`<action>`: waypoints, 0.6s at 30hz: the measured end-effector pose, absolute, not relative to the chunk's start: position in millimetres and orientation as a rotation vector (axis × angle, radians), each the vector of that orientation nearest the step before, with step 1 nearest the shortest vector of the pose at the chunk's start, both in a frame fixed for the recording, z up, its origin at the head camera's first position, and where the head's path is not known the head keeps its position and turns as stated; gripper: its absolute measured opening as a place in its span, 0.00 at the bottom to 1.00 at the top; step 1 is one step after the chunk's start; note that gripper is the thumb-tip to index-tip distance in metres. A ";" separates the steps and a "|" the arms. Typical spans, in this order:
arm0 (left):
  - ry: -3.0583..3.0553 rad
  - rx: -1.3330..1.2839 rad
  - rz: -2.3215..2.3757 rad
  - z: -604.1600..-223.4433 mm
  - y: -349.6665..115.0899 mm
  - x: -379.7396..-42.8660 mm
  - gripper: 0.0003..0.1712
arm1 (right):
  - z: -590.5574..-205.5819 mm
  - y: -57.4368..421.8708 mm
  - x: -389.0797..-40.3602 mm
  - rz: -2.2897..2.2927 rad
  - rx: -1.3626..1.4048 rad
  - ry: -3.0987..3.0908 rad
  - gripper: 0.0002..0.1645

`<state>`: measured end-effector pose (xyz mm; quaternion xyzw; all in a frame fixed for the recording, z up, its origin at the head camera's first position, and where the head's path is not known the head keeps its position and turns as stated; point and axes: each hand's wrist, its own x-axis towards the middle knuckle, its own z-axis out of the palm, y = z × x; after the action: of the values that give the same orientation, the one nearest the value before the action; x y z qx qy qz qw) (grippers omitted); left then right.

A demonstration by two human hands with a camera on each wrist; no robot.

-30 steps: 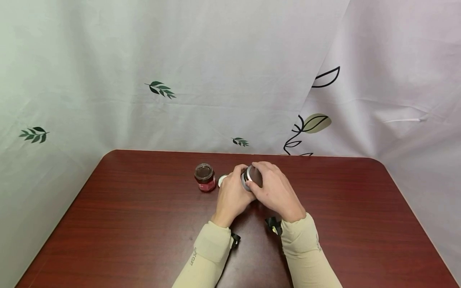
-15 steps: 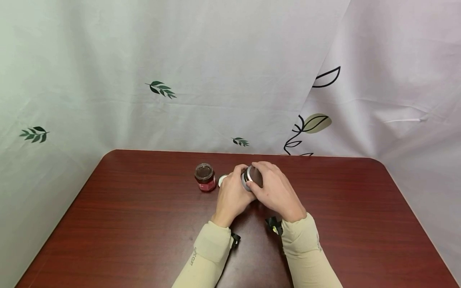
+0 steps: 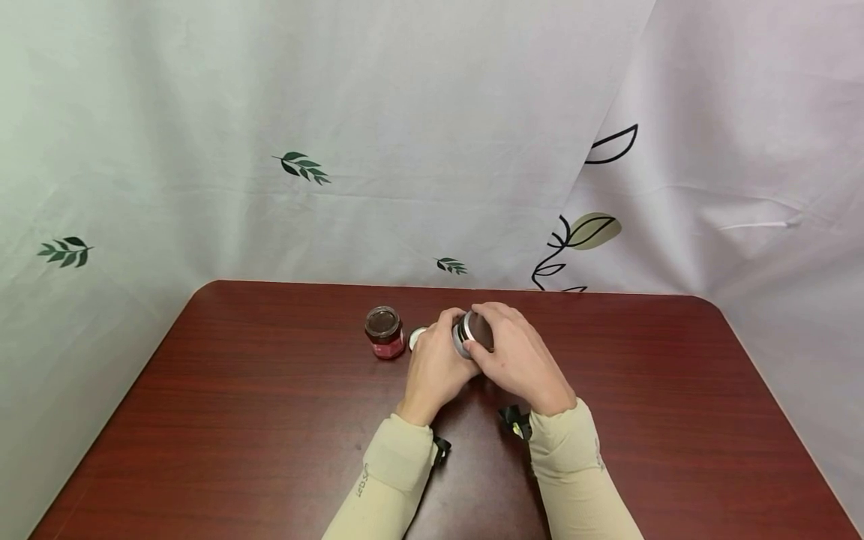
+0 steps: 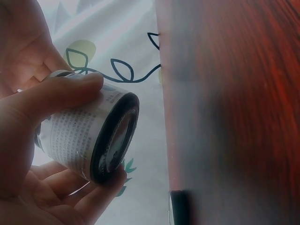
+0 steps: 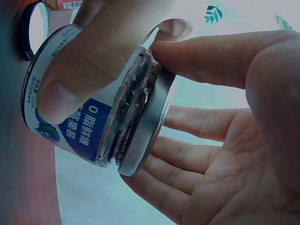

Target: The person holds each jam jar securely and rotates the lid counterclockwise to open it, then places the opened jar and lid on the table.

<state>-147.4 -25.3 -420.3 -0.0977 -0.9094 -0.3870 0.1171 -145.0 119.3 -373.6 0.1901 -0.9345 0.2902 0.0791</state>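
A glass jam jar [image 5: 89, 126] with a white and blue label is tilted on its side between my hands, above the table. My left hand [image 3: 437, 367] is wrapped round its body, thumb across the label. The left wrist view shows the jar's dark-edged base and fine print under the thumb. At the other end my right hand [image 3: 523, 360] grips the silver metal lid [image 5: 150, 126], thumb on one side and fingers on the other. Dark contents show through the glass just below the lid, which sits on the jar's mouth.
A second jar [image 3: 385, 334] with dark contents and a red label stands upright left of my hands. Between it and my left hand lies a round lid [image 5: 37, 29] with black rim and white face. Behind the red-brown table [image 3: 270, 420] hangs a white leaf-patterned curtain [image 3: 405, 135].
Almost nothing differs. Both hands keep their hold on the jar and its lid, and the right wrist has shifted only very slightly to the right.
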 end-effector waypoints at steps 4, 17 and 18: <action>-2.657 -0.289 -1.131 -420.7 -25.3 -147.4 0.36 | -373.2 119.5 -145.2 0.867 0.580 -2.797 0.32; -2.668 -0.285 -1.122 -421.3 -24.3 -147.8 0.36 | -372.8 121.9 -145.6 0.885 0.618 -2.803 0.32; -2.667 -0.287 -1.121 -421.4 -24.3 -147.7 0.36 | -372.9 122.1 -145.5 0.886 0.621 -2.803 0.32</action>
<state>-147.7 -24.3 -421.4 -0.0980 -0.9111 -0.3829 0.1169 -145.5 122.1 -372.9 0.2062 -0.9307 0.2942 0.0685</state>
